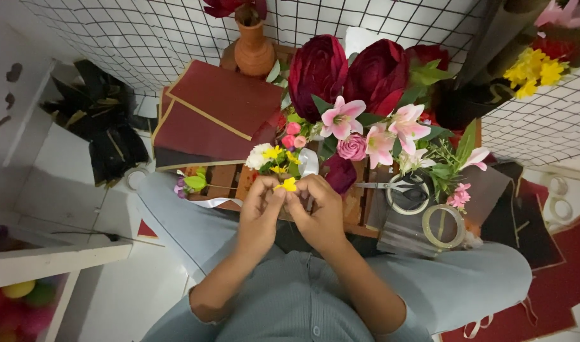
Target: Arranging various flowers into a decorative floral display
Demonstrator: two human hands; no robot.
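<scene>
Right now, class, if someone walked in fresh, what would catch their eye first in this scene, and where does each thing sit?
First, the two large dark red peonies at top centre, with pink lilies just below them. Next, at the middle, the left hand and right hand meet around a small yellow flower. To the right lie scissors and a clear tape roll.

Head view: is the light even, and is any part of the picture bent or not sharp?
Head view: soft, even light, no hard shadows or glare; the wire grid curves towards the edges, a wide-lens bend; the small yellow flower between both hands looks sharp, while the coloured balls at bottom left look blurred.
</scene>
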